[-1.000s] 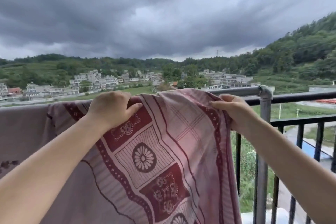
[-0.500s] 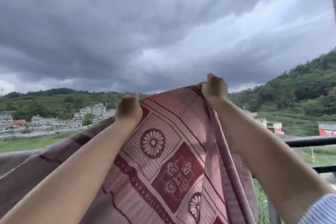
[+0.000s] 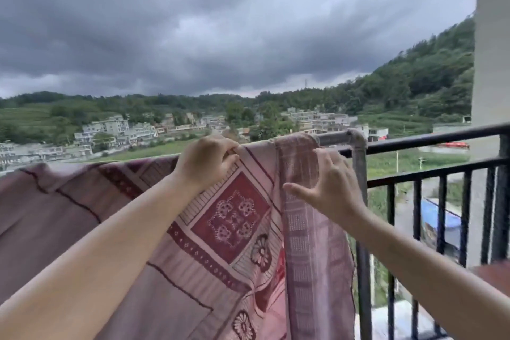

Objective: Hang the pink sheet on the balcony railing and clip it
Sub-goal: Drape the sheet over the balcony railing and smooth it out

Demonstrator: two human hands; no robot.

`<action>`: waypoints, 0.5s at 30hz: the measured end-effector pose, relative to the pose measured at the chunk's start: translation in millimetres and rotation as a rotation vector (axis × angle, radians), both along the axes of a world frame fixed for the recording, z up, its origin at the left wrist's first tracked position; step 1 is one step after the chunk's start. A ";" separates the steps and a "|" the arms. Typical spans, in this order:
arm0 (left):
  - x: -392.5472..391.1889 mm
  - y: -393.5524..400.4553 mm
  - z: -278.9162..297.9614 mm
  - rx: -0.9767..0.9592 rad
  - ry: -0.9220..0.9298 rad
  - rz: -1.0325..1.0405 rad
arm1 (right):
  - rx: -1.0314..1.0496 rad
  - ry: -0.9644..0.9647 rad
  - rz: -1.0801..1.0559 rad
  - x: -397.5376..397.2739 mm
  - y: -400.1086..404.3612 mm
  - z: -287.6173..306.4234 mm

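The pink sheet, patterned with dark red squares and flowers, is draped over the grey metal rail of the balcony and hangs down toward me. My left hand pinches the sheet's top fold at the rail. My right hand is spread with fingers apart, resting flat against the sheet's folded right edge just below the rail. No clip is in sight.
A grey upright post joins the rail at an elbow right of the sheet. A black barred railing runs to the right toward a concrete pillar. Far below lie a village, fields and wooded hills.
The sheet, lifted high half a second ago, now lies back over the rail. My right hand has let go of the edge and opened against it; my left hand still grips.
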State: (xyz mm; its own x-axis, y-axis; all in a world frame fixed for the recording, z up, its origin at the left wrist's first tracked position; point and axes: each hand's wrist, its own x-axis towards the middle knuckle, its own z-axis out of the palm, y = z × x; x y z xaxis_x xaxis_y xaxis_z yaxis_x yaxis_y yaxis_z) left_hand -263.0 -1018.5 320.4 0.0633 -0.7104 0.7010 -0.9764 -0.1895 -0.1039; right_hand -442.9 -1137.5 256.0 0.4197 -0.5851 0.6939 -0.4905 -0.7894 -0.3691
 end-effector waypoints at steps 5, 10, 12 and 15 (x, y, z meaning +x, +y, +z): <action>-6.9 -2.3 -3.1 -0.177 -0.055 -0.044 | 0.601 -0.094 0.134 15.4 -8.4 -26.5; -12.7 -2.4 -4.3 -0.153 -0.137 0.021 | 0.880 -0.171 0.174 12.8 -29.5 -19.6; -13.7 -2.2 -5.6 -0.129 -0.128 0.039 | 0.908 -0.096 0.204 8.8 -25.5 -14.2; -13.1 -2.4 -6.2 -0.100 -0.138 0.045 | 0.881 -0.022 0.275 10.9 -15.4 -11.2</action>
State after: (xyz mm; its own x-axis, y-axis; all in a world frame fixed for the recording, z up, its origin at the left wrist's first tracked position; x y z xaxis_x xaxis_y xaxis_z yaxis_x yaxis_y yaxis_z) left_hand -276.1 -1020.9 314.2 -0.0085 -0.6354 0.7721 -0.9445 -0.2485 -0.2149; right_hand -432.0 -1152.9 244.8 0.6137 -0.7876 0.0547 -0.3132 -0.3065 -0.8989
